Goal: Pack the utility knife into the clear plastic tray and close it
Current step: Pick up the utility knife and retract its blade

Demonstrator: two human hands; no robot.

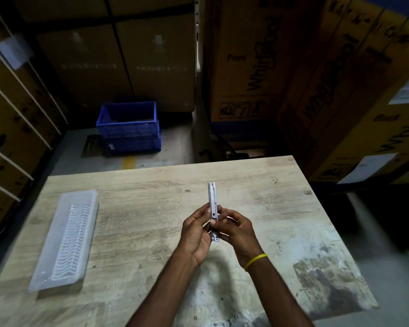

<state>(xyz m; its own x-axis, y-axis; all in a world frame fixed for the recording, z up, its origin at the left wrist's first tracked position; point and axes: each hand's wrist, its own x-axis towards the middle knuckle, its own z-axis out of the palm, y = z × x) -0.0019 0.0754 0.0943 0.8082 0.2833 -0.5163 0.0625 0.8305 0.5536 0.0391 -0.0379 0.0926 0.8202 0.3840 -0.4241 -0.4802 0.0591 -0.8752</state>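
Note:
A slim silver utility knife [212, 197] stands nearly upright above the middle of the wooden table [151, 208], its top end pointing away from me. My left hand [196, 234] grips its lower half from the left. My right hand [236, 230], with a yellow band on the wrist, pinches the same part from the right. The clear plastic tray [66, 241] lies far to the left on the table, long side running away from me, with a ribbed wavy panel on its top. It is apart from both hands.
A blue plastic crate [130, 126] stands on the floor beyond the table's far edge. Tall cardboard boxes [293, 67] rise at the back and right. Shelving with white rails [14, 114] lines the left side. The table's near right surface is stained dark.

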